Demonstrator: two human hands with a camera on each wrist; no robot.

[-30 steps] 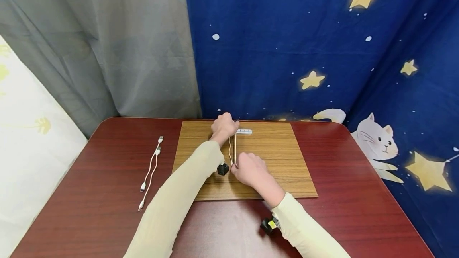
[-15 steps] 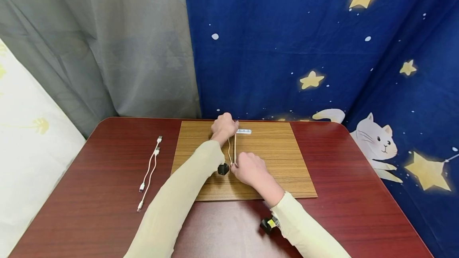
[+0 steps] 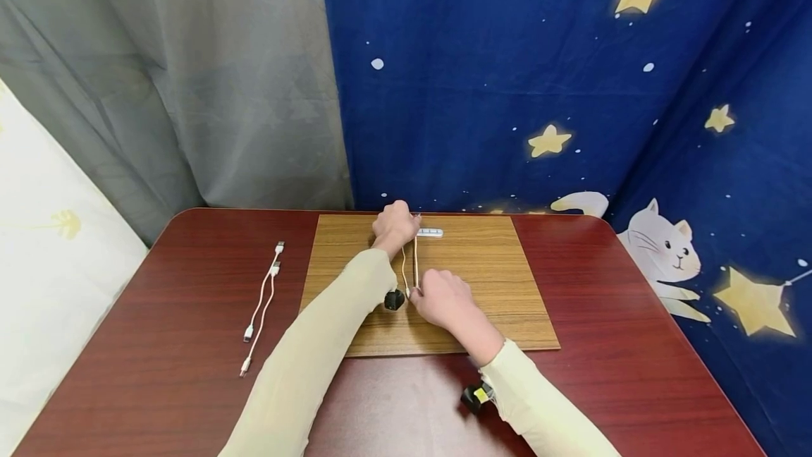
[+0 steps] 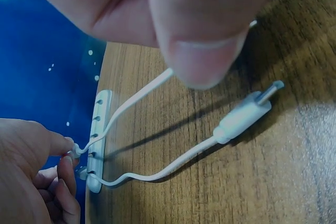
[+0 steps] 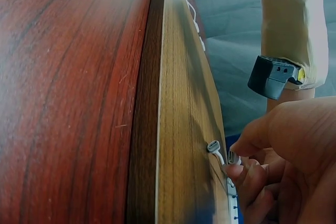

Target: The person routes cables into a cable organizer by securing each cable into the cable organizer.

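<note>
My left hand (image 3: 396,223) reaches to the far side of a wood-grain board. Its fingertips pinch one end of a white charging cable (image 4: 137,96) beside the slotted white cable clip (image 4: 97,135). The cable runs across the clip, taut towards me. Nearer, my right hand (image 3: 442,296) pinches the plug (image 5: 234,158) at the cable's other end. A second white cable (image 4: 181,161) lies across the clip's end slot, its connector (image 4: 244,118) loose on the board below my right thumb. Whether the taut cable sits fully in its slot I cannot tell.
The wooden board (image 3: 488,288) lies on a dark red table (image 3: 609,288). Left of it, two more white USB cables (image 3: 259,309) lie side by side. Curtains (image 3: 457,125) hang behind the table's far edge. A small black camera sits on each wrist.
Both hands hold nearly the same places. The loose connector now shows a little more clearly left of my right hand. The view has shifted slightly.
</note>
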